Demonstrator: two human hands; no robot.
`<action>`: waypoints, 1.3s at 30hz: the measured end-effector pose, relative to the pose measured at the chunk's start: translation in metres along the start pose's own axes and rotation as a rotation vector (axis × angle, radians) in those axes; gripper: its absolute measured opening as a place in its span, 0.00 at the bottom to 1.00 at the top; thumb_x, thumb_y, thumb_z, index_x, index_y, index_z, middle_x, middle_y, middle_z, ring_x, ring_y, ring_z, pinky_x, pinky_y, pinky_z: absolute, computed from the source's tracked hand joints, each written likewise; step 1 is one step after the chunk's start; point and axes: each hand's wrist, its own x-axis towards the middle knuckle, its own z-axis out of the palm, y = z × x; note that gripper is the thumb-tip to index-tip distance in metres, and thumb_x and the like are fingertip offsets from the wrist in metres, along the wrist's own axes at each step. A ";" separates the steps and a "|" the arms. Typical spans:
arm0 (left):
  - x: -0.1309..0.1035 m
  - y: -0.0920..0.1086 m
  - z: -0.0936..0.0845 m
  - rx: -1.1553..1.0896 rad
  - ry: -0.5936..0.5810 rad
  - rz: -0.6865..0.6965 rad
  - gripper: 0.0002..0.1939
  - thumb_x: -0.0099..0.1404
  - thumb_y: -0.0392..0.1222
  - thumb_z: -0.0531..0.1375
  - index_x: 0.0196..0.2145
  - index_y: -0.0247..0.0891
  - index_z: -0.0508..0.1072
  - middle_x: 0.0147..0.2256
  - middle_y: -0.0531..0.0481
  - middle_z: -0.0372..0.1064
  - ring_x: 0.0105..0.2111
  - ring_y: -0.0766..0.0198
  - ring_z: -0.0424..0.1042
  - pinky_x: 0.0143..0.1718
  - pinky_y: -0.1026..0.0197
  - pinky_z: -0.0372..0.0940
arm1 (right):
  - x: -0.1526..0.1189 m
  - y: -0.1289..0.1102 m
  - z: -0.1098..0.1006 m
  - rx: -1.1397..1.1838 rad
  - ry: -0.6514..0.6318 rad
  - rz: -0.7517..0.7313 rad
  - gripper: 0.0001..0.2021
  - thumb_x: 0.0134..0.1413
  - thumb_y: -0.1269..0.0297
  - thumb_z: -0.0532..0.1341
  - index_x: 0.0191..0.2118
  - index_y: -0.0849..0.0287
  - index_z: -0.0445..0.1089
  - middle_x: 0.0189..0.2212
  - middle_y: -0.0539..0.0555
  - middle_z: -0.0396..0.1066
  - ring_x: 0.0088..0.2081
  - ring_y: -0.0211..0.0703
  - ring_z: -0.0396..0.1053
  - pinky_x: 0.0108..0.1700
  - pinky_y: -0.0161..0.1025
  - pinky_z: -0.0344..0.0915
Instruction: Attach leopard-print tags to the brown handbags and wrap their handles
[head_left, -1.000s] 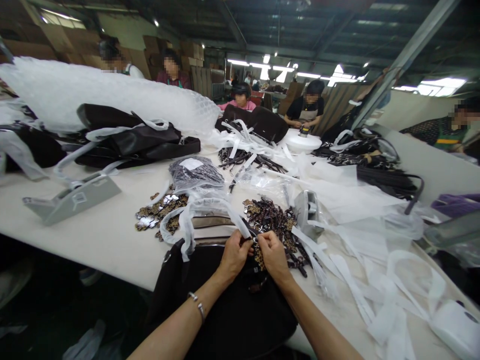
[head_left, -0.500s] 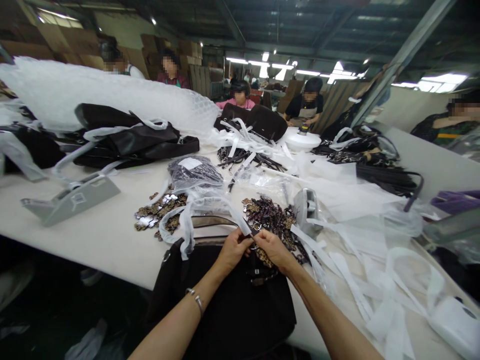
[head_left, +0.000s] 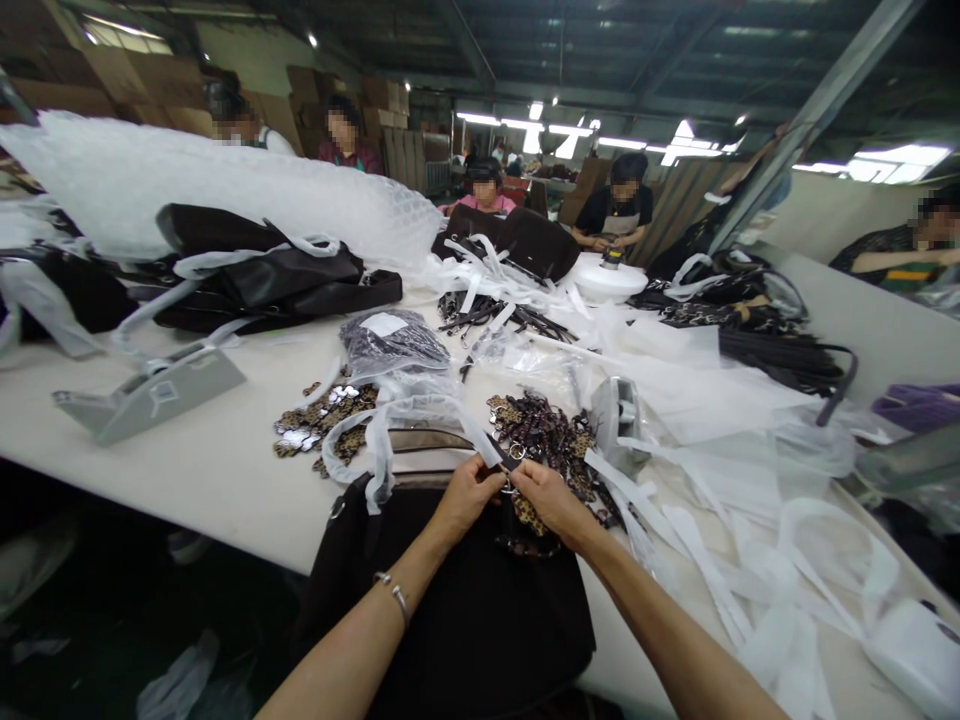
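Left hand and right hand pinch at a metal ring, leopard-print charm over the dark brown handbag on the table; charm looks light, floppy, so the stiffer ring seems the surest hold.

A slim silver-coloured bangle with small rounded knobs circled the left wrist. The left hand and right hand were bare, as were both forearms.
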 end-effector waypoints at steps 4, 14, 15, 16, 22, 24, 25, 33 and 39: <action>0.000 0.000 -0.001 -0.039 -0.028 -0.027 0.18 0.56 0.47 0.66 0.41 0.33 0.73 0.33 0.50 0.72 0.30 0.64 0.69 0.27 0.66 0.66 | -0.003 -0.010 -0.008 -0.021 -0.087 0.072 0.11 0.52 0.56 0.61 0.27 0.58 0.66 0.17 0.45 0.67 0.19 0.34 0.62 0.21 0.29 0.53; 0.001 -0.003 -0.001 -0.071 -0.020 -0.038 0.17 0.57 0.44 0.65 0.42 0.33 0.72 0.34 0.50 0.71 0.32 0.64 0.70 0.29 0.66 0.67 | -0.004 0.000 0.010 0.102 0.164 0.074 0.14 0.48 0.58 0.60 0.41 0.58 0.68 0.21 0.45 0.69 0.21 0.36 0.64 0.22 0.31 0.58; 0.000 -0.003 -0.001 -0.070 -0.023 -0.039 0.17 0.57 0.44 0.65 0.43 0.33 0.72 0.34 0.50 0.71 0.32 0.64 0.71 0.30 0.66 0.67 | -0.005 0.003 0.013 0.109 0.206 0.061 0.14 0.49 0.58 0.60 0.41 0.58 0.67 0.20 0.44 0.66 0.19 0.36 0.62 0.21 0.31 0.56; -0.001 -0.003 -0.001 -0.067 -0.027 -0.040 0.17 0.58 0.44 0.65 0.43 0.33 0.71 0.35 0.50 0.72 0.33 0.64 0.71 0.31 0.65 0.68 | -0.006 0.006 0.015 0.113 0.245 0.047 0.14 0.50 0.57 0.59 0.41 0.58 0.66 0.18 0.43 0.63 0.18 0.35 0.60 0.20 0.31 0.54; -0.009 0.003 -0.008 -0.017 -0.115 -0.025 0.19 0.55 0.42 0.67 0.43 0.34 0.72 0.39 0.47 0.74 0.39 0.59 0.74 0.42 0.58 0.69 | -0.007 0.013 0.019 0.105 0.347 -0.016 0.12 0.52 0.57 0.58 0.40 0.56 0.65 0.17 0.41 0.58 0.17 0.34 0.55 0.19 0.31 0.51; -0.010 0.004 -0.010 0.025 -0.127 -0.005 0.20 0.52 0.39 0.68 0.43 0.34 0.72 0.38 0.47 0.75 0.40 0.57 0.74 0.44 0.57 0.69 | -0.006 0.015 0.019 0.092 0.359 -0.027 0.11 0.52 0.57 0.58 0.39 0.56 0.65 0.17 0.41 0.58 0.17 0.35 0.56 0.19 0.31 0.52; -0.010 0.005 -0.010 0.052 -0.115 0.009 0.20 0.51 0.38 0.68 0.42 0.34 0.72 0.38 0.47 0.75 0.40 0.57 0.74 0.45 0.57 0.68 | -0.006 0.016 0.019 0.084 0.363 -0.033 0.11 0.52 0.57 0.59 0.39 0.56 0.65 0.17 0.41 0.58 0.18 0.35 0.56 0.20 0.31 0.52; -0.011 0.010 -0.002 0.253 0.054 0.117 0.11 0.55 0.36 0.65 0.37 0.35 0.74 0.36 0.48 0.76 0.37 0.57 0.73 0.42 0.58 0.66 | -0.007 0.009 0.010 0.054 0.241 0.011 0.16 0.50 0.57 0.62 0.43 0.60 0.68 0.18 0.41 0.59 0.19 0.33 0.57 0.19 0.30 0.53; -0.012 0.006 -0.002 0.319 0.078 0.171 0.09 0.55 0.34 0.63 0.36 0.36 0.75 0.35 0.47 0.76 0.36 0.57 0.73 0.41 0.59 0.66 | -0.005 -0.017 -0.012 0.049 -0.041 0.136 0.11 0.43 0.64 0.66 0.35 0.61 0.70 0.19 0.44 0.66 0.19 0.34 0.63 0.22 0.33 0.65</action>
